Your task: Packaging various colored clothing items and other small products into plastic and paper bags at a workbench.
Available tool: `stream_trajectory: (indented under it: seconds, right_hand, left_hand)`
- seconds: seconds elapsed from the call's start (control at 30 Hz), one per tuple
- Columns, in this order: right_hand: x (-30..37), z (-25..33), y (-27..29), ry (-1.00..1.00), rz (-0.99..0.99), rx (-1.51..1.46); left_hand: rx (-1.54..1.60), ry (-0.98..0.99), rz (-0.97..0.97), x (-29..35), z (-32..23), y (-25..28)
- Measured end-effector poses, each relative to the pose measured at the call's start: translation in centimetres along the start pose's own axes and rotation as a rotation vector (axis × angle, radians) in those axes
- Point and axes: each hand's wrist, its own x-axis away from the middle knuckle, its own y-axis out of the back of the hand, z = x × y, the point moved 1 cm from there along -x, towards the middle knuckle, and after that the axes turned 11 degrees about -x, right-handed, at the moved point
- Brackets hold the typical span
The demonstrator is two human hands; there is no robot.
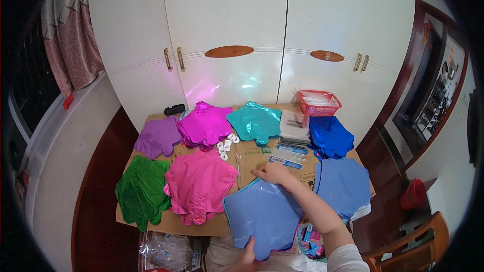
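Note:
A flat, star-shaped blue-grey foil balloon point(264, 211) lies at the table's near edge, with teal and purple edges showing around it. My left hand point(245, 259) grips its lower end, thumb on top and fingers hidden beneath. At its upper tip, my right hand point(275, 173) is closed with fingers curled on the edge. Just beyond that hand lie thin clear packets with blue labels point(286, 161). To the right is a stack of similar blue-grey balloons point(343, 186); a pink stack point(200, 184) lies to the left.
Green point(143, 189), purple point(159, 137), magenta point(205, 125), teal point(255, 121) and dark blue point(331, 136) foil stacks surround the cardboard-covered tabletop point(212, 227). White rings point(223, 147) lie mid-table. A red basket point(320, 103) stands at the back. A wooden chair point(418, 247) is lower right.

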Motion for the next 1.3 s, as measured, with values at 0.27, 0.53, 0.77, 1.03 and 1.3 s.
stream_trajectory:
  seconds: [0.27,0.53,0.77,1.03,1.3]
  right_hand:
    - [0.0,-0.5,-1.6,0.078,-0.219,-0.251]
    - [-0.9,-0.9,-3.5,0.090,-0.275,-0.540]
    - [-0.7,-0.6,-2.6,0.082,-0.149,-0.430]
    - [-1.9,-0.1,-2.0,-0.092,-0.130,0.090]
    - [-2.0,1.1,-0.5,-0.063,0.022,0.007]
  left_hand:
    - [0.166,-0.093,0.153,1.7,-1.6,-2.3]
    - [0.456,0.209,0.683,-2.4,1.8,1.0]
    - [0.165,0.140,0.313,0.5,-1.3,-2.0]
    - [0.314,0.194,0.509,-2.4,1.0,0.5]
    - [0.332,0.158,0.458,0.0,-1.2,-1.1]
